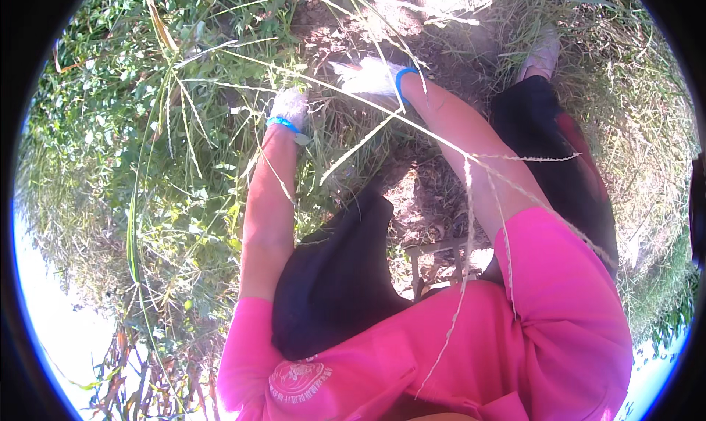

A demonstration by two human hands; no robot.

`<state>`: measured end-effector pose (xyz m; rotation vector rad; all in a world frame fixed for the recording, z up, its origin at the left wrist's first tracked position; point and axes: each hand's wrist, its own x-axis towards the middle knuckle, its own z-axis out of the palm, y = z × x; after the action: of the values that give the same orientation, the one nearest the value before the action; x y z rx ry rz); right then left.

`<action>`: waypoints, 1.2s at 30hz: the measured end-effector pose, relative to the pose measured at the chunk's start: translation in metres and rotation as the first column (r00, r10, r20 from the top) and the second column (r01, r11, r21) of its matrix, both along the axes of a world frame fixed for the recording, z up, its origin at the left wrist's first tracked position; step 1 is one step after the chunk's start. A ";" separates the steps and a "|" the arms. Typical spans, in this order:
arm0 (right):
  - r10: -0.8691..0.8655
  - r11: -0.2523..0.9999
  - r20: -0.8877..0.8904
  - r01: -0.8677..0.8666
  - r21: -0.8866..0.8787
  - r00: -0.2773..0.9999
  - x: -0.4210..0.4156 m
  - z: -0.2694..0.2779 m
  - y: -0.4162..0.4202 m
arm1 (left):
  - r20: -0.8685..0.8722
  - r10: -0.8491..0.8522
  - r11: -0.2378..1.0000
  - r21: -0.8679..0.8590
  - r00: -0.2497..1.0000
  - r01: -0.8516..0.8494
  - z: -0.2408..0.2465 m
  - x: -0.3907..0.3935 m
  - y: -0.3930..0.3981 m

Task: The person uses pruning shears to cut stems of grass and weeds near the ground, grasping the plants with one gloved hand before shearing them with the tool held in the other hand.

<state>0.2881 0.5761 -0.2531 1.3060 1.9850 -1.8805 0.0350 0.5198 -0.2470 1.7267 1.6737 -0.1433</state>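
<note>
My left hand (288, 105), in a white work glove with a blue cuff, is down among green weeds (242, 117). Its fingers are hidden, so whatever it grips does not show. To its right, my right hand (370, 76) wears a matching glove and reaches left over low grass beside bare soil (463, 51). Glare washes out its fingers, and I cannot make out anything in them. Long grass stalks with thin seed heads (358, 148) cross the view in front of both hands and arms.
Under me, between my dark trouser legs (342, 272), part of a low stool frame (436, 248) shows over dry leaf litter. My shoe (540, 54) rests on grass at the upper right. Dense leafy weeds (110, 101) cover the left side; dry grass (634, 162) lies right.
</note>
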 end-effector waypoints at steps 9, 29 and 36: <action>-0.375 0.856 -0.038 0.331 -0.397 0.926 0.077 0.048 -0.059 | 0.322 0.836 0.543 -0.376 0.443 -0.751 0.033 0.017 -0.027; 0.322 0.937 0.345 -0.349 0.018 0.882 0.055 0.011 -0.037 | 0.402 0.865 0.473 -0.460 0.299 -0.751 0.028 0.085 -0.026; 0.197 0.973 0.475 -0.111 -0.203 0.858 0.062 0.110 -0.039 | 0.192 0.494 0.857 -0.273 0.848 -0.437 -0.036 0.046 -0.024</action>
<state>0.3498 0.5375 -0.1430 1.3593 1.5771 -1.4197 0.0807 0.4960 -0.2827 1.0791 1.7565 0.1180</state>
